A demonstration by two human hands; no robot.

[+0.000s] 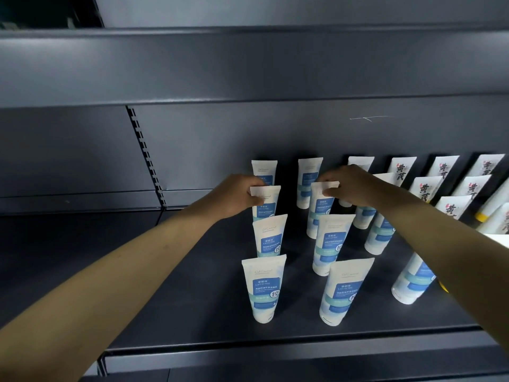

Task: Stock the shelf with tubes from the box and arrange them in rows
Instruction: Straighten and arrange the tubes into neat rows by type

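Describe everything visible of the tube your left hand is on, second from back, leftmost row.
The tube is white, soft-looking plastic with a blue label and white print. It stands about upright, flat crimped end up, on the dark shelf, second from the back in the leftmost row. The left hand pinches its top edge. Its lower part is hidden behind the next tube forward.

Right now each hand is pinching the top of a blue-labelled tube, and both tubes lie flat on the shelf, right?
Not flat. In the head view the left hand pinches the top of the left tube and the right hand the right tube, and both stand upright on the shelf.
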